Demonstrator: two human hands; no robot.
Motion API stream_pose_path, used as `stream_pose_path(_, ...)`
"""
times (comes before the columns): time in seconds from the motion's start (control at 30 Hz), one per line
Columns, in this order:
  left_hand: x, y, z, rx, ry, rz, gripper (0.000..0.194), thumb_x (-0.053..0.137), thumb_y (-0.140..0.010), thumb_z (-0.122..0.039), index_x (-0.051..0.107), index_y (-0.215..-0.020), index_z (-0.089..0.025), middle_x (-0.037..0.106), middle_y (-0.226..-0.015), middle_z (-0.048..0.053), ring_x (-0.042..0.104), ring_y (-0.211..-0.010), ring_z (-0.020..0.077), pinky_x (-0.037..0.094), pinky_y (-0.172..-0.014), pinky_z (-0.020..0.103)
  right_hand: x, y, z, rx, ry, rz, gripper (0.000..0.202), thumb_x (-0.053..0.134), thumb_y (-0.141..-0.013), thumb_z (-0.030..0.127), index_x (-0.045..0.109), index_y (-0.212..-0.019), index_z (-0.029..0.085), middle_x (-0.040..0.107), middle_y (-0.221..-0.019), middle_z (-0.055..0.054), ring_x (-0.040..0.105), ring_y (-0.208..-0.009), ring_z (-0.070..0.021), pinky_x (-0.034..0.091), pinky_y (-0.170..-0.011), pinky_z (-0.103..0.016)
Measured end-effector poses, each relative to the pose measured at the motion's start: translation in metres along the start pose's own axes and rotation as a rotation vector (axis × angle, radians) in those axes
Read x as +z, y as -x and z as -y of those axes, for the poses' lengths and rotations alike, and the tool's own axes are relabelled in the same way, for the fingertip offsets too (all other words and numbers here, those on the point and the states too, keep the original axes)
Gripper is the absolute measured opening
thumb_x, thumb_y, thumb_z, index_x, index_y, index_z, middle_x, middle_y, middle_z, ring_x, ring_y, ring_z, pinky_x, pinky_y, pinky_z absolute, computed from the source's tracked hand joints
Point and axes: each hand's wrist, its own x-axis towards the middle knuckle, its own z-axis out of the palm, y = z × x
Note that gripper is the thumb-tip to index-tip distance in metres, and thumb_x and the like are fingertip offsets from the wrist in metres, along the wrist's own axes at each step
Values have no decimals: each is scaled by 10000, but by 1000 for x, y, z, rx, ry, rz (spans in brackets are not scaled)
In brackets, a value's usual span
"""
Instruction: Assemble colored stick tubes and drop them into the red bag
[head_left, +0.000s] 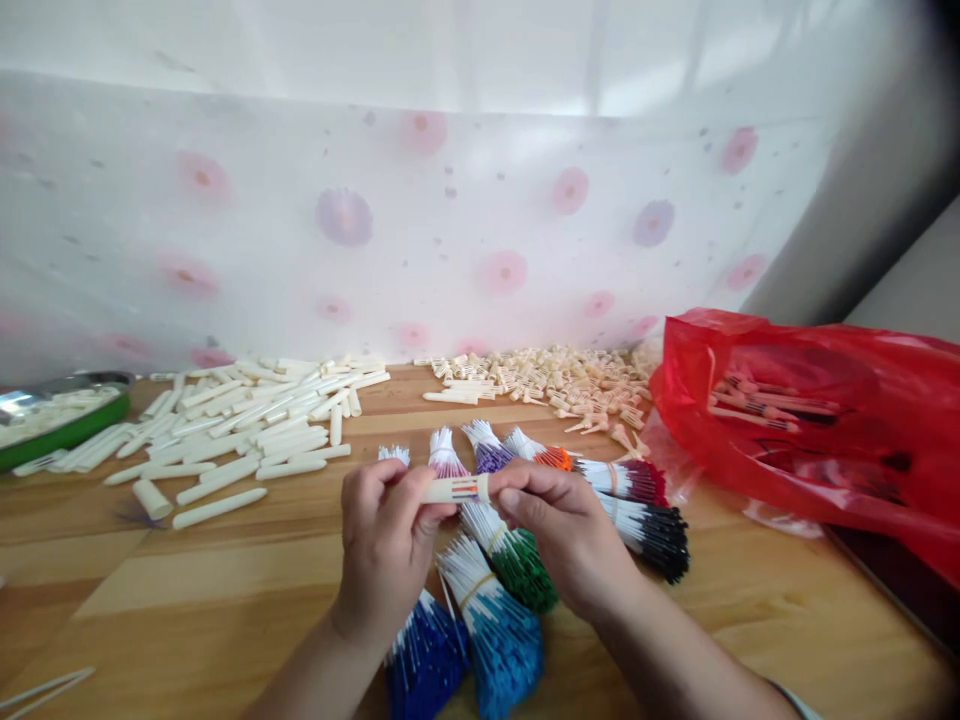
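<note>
A cream multicolour pen barrel [455, 489] with coloured slots near one end lies level between my two hands. My left hand [388, 545] is closed around its left part. At the right end, the fingers of my right hand [555, 520] pinch the pen's tip, partly hiding it. Just below and behind my hands are bundles of pen refills: dark blue [426, 660], light blue [504, 640], green [521, 565], black [652, 535], dark red [626, 482], orange [544, 450] and purple [491, 450]. Rubber bands hold several of them.
Many cream pen barrels [255, 420] are heaped at the left, beside a green tray [67, 430]. Small cream plastic parts [555, 380] cover the back right. A red plastic bag [825, 440] with pen parts inside stands at the right. Flowered plastic sheeting [450, 230] rises behind the table.
</note>
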Motion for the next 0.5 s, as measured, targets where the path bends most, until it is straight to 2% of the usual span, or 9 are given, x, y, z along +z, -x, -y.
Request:
stream_pose_path(0.03, 1, 0, 2, -18, 41, 31, 201, 472, -893, -337, 598, -983, -208, 463, -947, 66, 496, -879, 223, 437, -777, 354, -10, 0, 2, -33, 92, -22, 127, 621, -796, 277, 710, -825, 191, 639, -705, 1, 562, -652, -113, 446, -625, -237)
stream_pose_path(0.1, 5, 0, 7, -49, 133, 116, 212, 449, -899, -348, 582, -984, -206, 500, -932, 64, 518, -897, 223, 443, -789, 349, -40, 1, 10, -104, 390, -142, 187, 583, -819, 297, 707, -894, 179, 671, -771, -25, 600, -696, -136, 466, -639, -253)
stream_pose_path(0.17, 8, -3, 9, -93, 203, 180, 207, 440, -897, -358, 561, -975, -209, 543, -899, 53, 539, -884, 219, 446, -780, 336, -80, 5, 22, -124, 789, -299, 246, 507, -860, 292, 686, -954, 152, 690, -834, -57, 625, -740, -157, 480, -645, -259)
stream_pose_path(0.2, 9, -4, 9, -111, 226, 206, 209, 440, -894, -364, 557, -973, -210, 557, -897, 49, 552, -877, 215, 451, -773, 324, -101, 8, 28, -94, 1045, -317, 272, 455, -886, 275, 675, -982, 149, 694, -877, -67, 634, -782, -163, 485, -673, -262)
stream_pose_path(0.27, 10, -9, 2, -133, 252, 254, 226, 497, -856, -405, 565, -942, -207, 576, -878, 39, 570, -852, 211, 460, -743, 304, -137, 15, 39, -35, 1201, -281, 235, 487, -867, 228, 692, -939, 138, 704, -872, -79, 642, -796, -176, 483, -708, -268)
stream_pose_path(0.33, 8, -13, -12, -140, 257, 323, 233, 568, -801, -420, 584, -894, -206, 595, -847, 27, 583, -799, 199, 466, -685, 276, -162, 20, 44, 20, 1294, -188, 194, 523, -841, 168, 711, -884, 149, 710, -872, -75, 645, -819, -179, 475, -748, -263)
stream_pose_path(0.43, 0, -17, -37, -125, 259, 488, 161, 573, -795, -369, 599, -773, -212, 607, -730, -8, 576, -655, 156, 441, -582, 229, -177, 20, 40, 97, 1434, -68, 199, 521, -846, 112, 710, -897, 148, 694, -961, -97, 624, -933, -190, 453, -841, -275)
stream_pose_path(0.5, -7, -17, -48, -114, 258, 565, 179, 536, -822, -337, 599, -707, -215, 601, -663, -27, 567, -603, 140, 425, -560, 217, -181, 14, 32, 153, 1516, -10, 170, 523, -879, 152, 678, -948, 135, 666, -1024, -103, 603, -988, -198, 453, -883, -328)
